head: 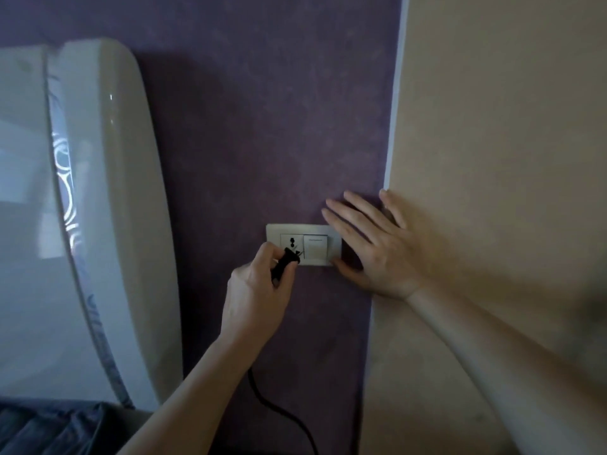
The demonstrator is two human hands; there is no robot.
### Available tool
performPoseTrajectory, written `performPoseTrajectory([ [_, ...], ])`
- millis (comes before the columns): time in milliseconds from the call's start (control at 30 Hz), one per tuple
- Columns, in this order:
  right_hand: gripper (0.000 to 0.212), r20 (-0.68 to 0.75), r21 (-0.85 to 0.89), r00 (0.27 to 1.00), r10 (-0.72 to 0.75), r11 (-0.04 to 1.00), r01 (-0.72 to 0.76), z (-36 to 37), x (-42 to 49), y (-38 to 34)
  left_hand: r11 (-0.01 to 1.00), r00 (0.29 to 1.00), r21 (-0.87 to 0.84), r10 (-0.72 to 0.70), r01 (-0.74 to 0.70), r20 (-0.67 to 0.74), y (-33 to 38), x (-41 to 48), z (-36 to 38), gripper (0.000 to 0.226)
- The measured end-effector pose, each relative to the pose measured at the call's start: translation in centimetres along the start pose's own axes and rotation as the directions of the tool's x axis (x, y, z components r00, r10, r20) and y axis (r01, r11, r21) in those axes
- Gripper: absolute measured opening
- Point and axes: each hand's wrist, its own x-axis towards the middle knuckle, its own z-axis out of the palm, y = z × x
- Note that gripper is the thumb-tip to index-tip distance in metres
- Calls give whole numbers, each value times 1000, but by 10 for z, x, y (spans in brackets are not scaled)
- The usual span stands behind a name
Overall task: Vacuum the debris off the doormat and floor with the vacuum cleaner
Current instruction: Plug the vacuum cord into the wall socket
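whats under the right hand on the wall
The open right hand lies flat over the purple wall and the right edge of the white rectangular socket plate. What the palm covers is hidden.

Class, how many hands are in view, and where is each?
2. The left hand grips the black plug at the wall socket; the right hand rests flat on the wall just right of it.

The purple wall (262, 126) carries a white socket plate (315, 246), just beside the beige wall (492, 126).
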Motion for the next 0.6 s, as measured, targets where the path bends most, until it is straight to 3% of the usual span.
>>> performPoseTrajectory([
  [167, 57, -16, -10, 1000, -5, 1000, 4, 4, -1, 0, 997, 997, -15, -73, 73, -1, -10, -2, 13, 11],
  [600, 57, -65, -98, 998, -27, 995, 20, 8, 0, 0, 994, 995, 55, -98, 99, -31, -4, 3, 4, 14],
])
